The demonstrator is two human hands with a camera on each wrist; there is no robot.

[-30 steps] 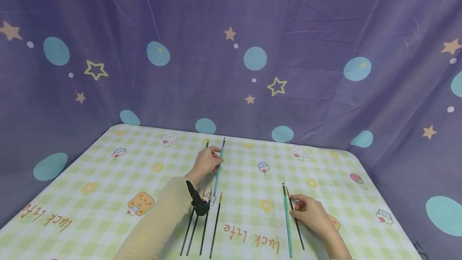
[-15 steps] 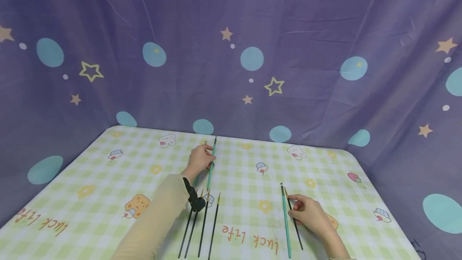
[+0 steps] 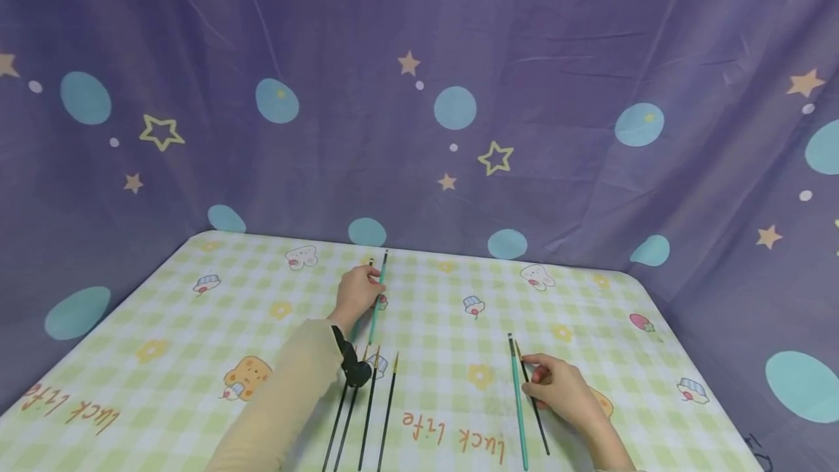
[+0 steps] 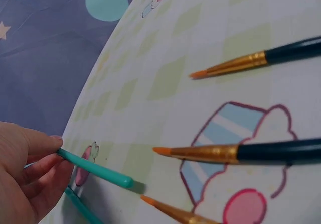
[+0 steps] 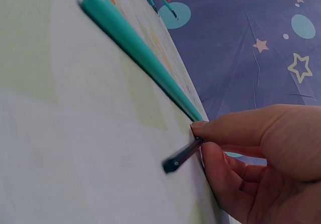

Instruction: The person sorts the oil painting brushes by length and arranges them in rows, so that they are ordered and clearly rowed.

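At the far middle of the table, my left hand [image 3: 356, 293] pinches a teal paintbrush [image 3: 378, 307] between thumb and fingers. In the left wrist view that paintbrush [image 4: 100, 172] slants down from the fingertips. A second teal paintbrush [image 4: 82, 205] lies beside it, partly hidden by the hand in the head view. On the right, my right hand [image 3: 562, 389] pinches a black paintbrush [image 3: 539, 417] near its bristle end. Its handle end [image 5: 180, 156] pokes out past the fingertips in the right wrist view. Just left of it lies another teal paintbrush [image 3: 520, 414], roughly alongside.
Several black paintbrushes [image 3: 390, 408] with golden ferrules lie side by side at the near middle, bristles pointing away. My left sleeve [image 3: 275, 399] overlaps some of them. A green checked tablecloth [image 3: 446, 355] covers the table, and a purple curtain [image 3: 367, 166] hangs behind it.
My left hand has shifted left with the teal paintbrush, closer to the second teal one. The right hand keeps its hold on the black paintbrush. The head view has turned slightly.
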